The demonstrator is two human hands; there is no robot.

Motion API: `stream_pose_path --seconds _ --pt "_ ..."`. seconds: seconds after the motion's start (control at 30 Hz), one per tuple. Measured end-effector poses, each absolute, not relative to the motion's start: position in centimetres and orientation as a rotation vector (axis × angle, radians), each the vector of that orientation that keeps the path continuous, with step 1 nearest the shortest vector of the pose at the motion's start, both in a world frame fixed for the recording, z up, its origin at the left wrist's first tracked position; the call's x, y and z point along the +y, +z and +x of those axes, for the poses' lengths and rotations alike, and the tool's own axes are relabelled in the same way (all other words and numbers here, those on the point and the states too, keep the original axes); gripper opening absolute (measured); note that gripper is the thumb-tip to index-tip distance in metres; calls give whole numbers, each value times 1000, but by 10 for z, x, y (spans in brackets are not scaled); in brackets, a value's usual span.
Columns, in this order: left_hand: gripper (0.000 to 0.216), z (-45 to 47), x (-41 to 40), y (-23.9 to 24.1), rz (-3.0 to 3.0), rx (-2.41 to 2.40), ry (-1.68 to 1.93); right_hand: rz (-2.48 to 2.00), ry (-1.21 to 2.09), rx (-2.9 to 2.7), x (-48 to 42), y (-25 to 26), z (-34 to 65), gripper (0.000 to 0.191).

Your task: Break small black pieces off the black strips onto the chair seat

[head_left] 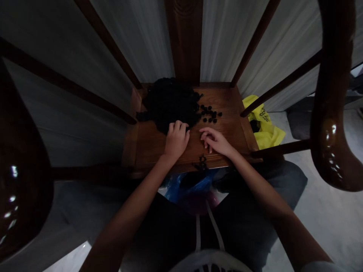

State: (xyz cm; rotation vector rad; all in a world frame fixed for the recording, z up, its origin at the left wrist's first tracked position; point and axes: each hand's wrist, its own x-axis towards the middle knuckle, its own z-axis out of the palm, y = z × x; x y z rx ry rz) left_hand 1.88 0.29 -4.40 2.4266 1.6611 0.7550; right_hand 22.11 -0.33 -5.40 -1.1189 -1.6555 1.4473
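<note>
Left grip point(176, 139) touches black pile point(170, 102); right grip point(214, 140) rests on seat point(232, 109).

Wooden chair seat point(232, 126) before me: black heap point(170, 104) at back, loose black bits point(210, 113) just beside it, small black cluster point(202, 161) at near edge

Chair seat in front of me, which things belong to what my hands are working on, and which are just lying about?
In use: left hand, fingers on the edge of the black pile; right hand resting on the wooden chair seat; loose black round pieces; small black cluster by the front edge.
Lying about: yellow bag beside the chair; blue plastic bag below the seat.
</note>
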Motion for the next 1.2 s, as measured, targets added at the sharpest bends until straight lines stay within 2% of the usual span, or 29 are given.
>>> stream_pose_path --seconds 0.13,0.2,0.27,0.47,0.63,0.77,0.9,1.07,1.2 --pt "23 5 0 -30 2502 1382 688 -1216 795 -2009 1 -53 203 44" --pt "22 -1 -1 -25 2494 1301 671 -1235 588 -2158 3 -49 194 52" --pt "22 -8 -2 -21 2448 1292 690 -1263 477 -2267 3 -47 187 54" --pt "19 -21 3 -17 2376 1396 777 -1273 369 -2375 0 -47 184 31" --pt "26 -26 29 -8 2435 1521 921 -1014 443 -2337 -7 -43 186 19" --pt "31 -33 50 -4 2442 1711 1009 -947 749 -2210 -21 -39 195 14" --pt "31 -29 39 -11 2469 1818 927 -974 979 -2009 -33 -38 212 16" --pt "27 3 -13 -15 2403 1738 838 -1066 1141 -1745 -32 -42 224 22" --pt "25 21 -37 -20 2443 1341 611 -1191 1229 -1641 -27 -40 225 31"
